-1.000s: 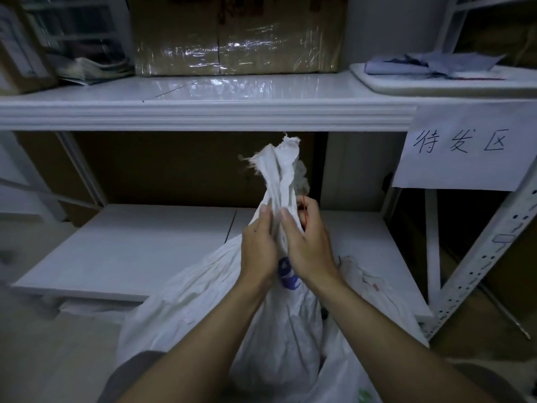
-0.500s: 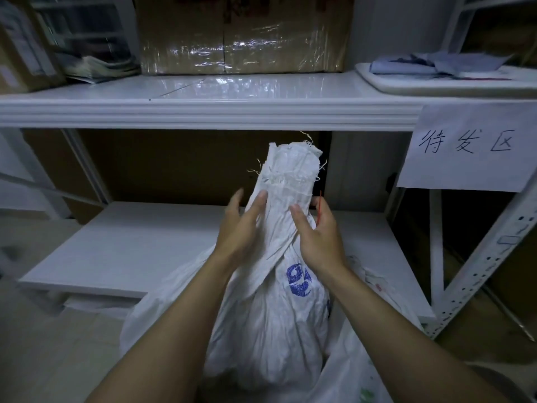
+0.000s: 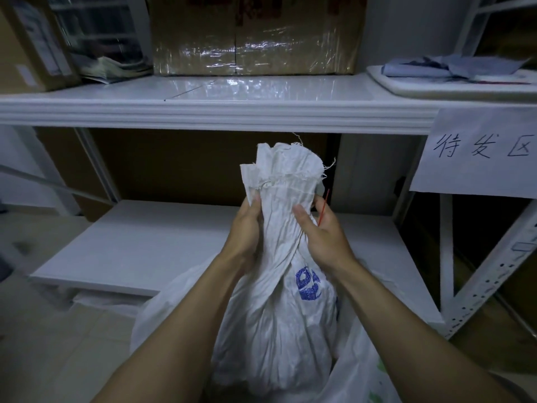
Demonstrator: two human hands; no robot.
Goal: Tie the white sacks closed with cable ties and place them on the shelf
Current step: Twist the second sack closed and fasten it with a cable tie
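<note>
A white woven sack (image 3: 279,321) with a blue printed mark stands upright in front of me, its mouth gathered into a frayed neck. My left hand (image 3: 247,231) grips the neck from the left. My right hand (image 3: 322,237) clasps it from the right and also pinches a thin red cable tie (image 3: 323,207), which sticks up beside the neck. The tie is not around the sack. Behind the sack lies the low white shelf (image 3: 139,245).
More white bags (image 3: 363,373) crowd around the sack's base. An upper shelf (image 3: 203,112) holds a taped cardboard box (image 3: 255,33) and a tray with papers (image 3: 453,80). A paper sign (image 3: 479,152) hangs at right by a perforated white upright (image 3: 494,274).
Both hands briefly loosened from the twisted neck, and now they have closed around it again lower down. The sack's mouth has spread wider on top.
</note>
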